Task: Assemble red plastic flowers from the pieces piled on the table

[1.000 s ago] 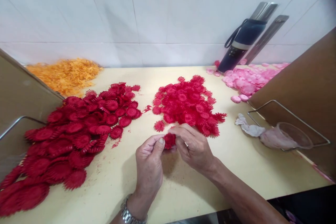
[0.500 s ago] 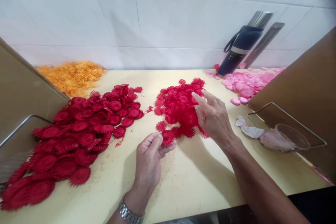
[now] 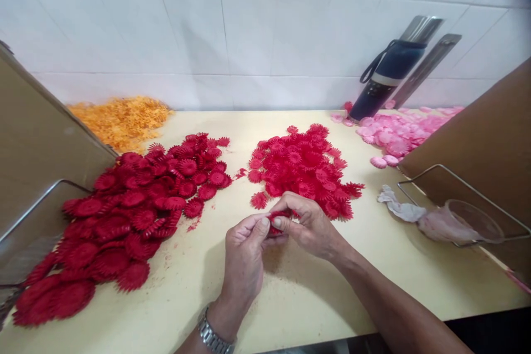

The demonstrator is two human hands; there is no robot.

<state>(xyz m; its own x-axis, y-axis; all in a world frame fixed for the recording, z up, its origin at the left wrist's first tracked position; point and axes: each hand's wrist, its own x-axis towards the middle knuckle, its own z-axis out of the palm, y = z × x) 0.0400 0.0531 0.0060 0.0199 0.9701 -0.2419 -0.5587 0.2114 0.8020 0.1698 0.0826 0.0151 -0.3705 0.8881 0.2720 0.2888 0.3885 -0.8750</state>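
My left hand (image 3: pixel 248 243) and my right hand (image 3: pixel 305 227) meet over the table, both closed on a small red fringed flower disc (image 3: pixel 279 222). Thumbs and fingers pinch it from either side and cover most of it. Just beyond the hands lies a loose pile of bright red flower discs (image 3: pixel 302 160) with notched edges. Left of my hands spreads a bigger heap of darker red flower discs (image 3: pixel 133 199), some of them stacked. A metal watch (image 3: pixel 213 334) is on my left wrist.
Orange shredded petals (image 3: pixel 120 121) lie at the back left, pink discs (image 3: pixel 402 133) at the back right. A dark blue bottle (image 3: pixel 384 74) leans on the tiled wall. Brown panels (image 3: pixel 477 138) flank the table. At right, a wire holder carries a clear plastic cup (image 3: pixel 475 221).
My right hand has come back from the bright red pile to my left hand and now also grips the disc. The view has shifted slightly.
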